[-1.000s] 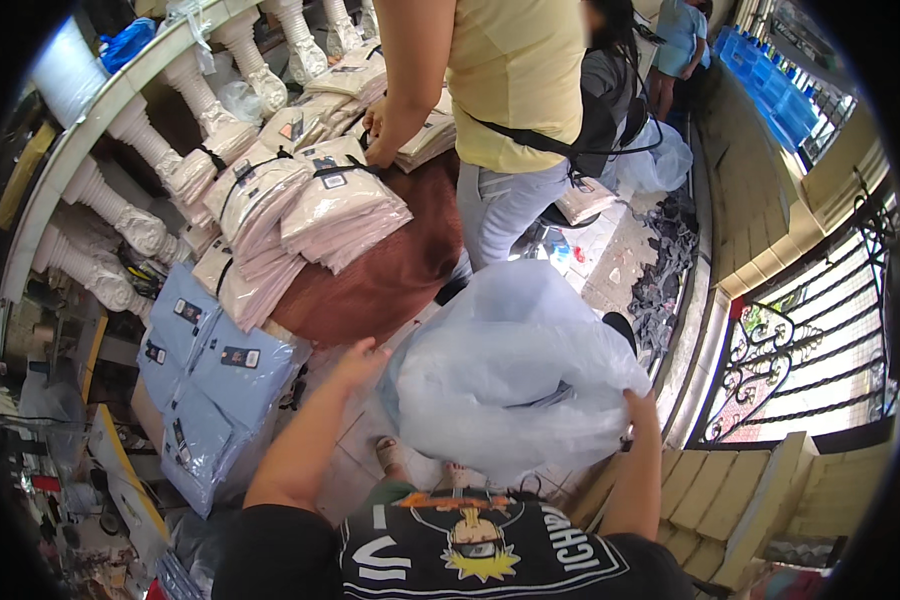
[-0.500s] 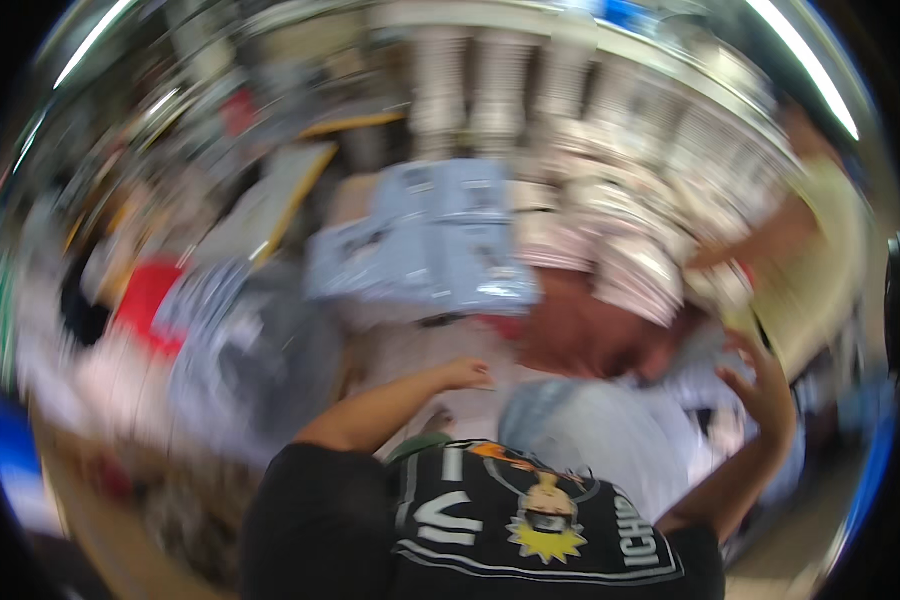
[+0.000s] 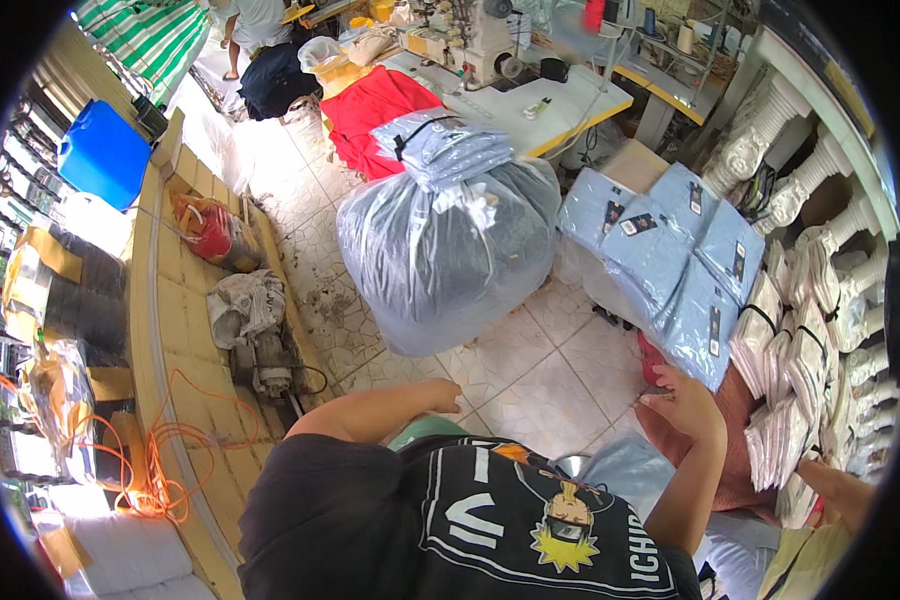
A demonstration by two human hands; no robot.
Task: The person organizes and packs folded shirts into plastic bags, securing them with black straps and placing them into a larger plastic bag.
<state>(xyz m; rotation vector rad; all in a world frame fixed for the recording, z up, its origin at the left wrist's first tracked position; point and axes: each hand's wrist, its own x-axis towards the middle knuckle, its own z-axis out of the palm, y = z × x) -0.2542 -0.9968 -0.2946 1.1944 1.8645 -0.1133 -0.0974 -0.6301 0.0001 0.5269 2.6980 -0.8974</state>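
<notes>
While both hands are hanging open and empty, left hand (image 3: 438,396) and right hand (image 3: 688,405) low-centre, the big plastic bag (image 3: 448,250) is sitting mid-frame, apparently well apart.

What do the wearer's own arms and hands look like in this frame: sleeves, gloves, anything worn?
Both forearms are bare, coming out of a black short-sleeved T-shirt with white lettering and a cartoon print in yellow and orange. The left hand and right hand wear no gloves. No watch, ring or bracelet shows on the visible parts.
</notes>
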